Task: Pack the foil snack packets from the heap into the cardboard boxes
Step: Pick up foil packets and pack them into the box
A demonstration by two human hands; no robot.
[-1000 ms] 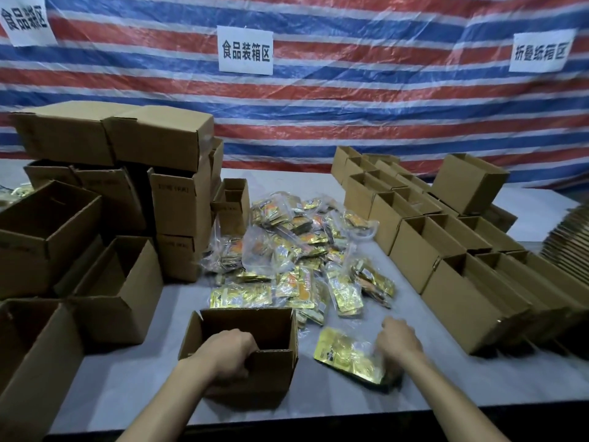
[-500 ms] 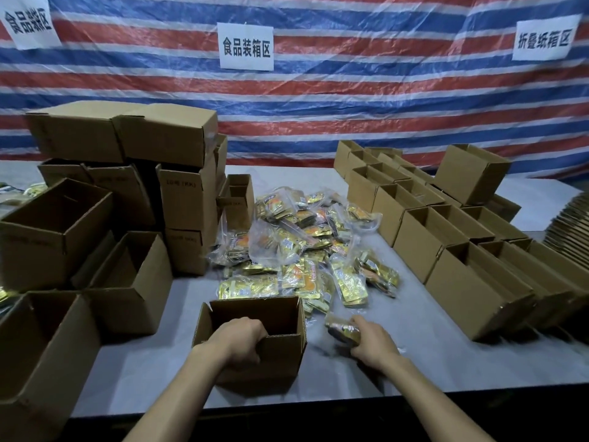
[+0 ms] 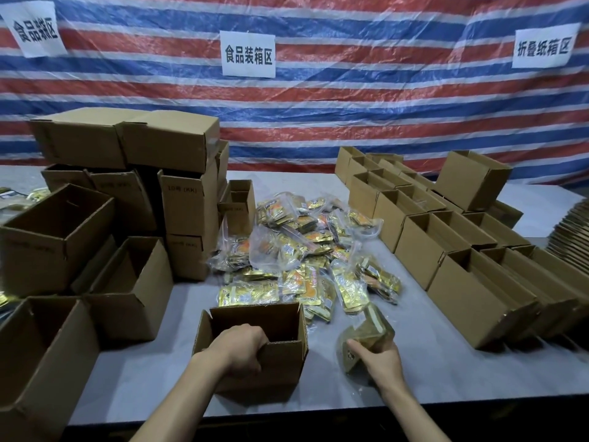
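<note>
A heap of gold foil snack packets [image 3: 306, 250] lies in the middle of the grey table. In front of it stands a small open cardboard box [image 3: 280, 352]. My left hand [image 3: 242, 349] grips the box's near wall, fingers curled over the rim. Just right of the box, my right hand [image 3: 381, 362] holds a clear bag of gold packets [image 3: 366, 336] lifted slightly off the table and tilted up on end.
Stacked and open cardboard boxes [image 3: 134, 193] crowd the left side. Rows of open boxes [image 3: 462, 250] line the right, with flat cardboard [image 3: 573, 231] stacked at the far right. A striped tarp [image 3: 350, 106] with paper signs hangs behind. The table's front edge [image 3: 318, 409] is close.
My right hand gathered the bag that lay flat at the right, drew it left toward the box and tipped it upright. My left hand kept its grip on the box.
</note>
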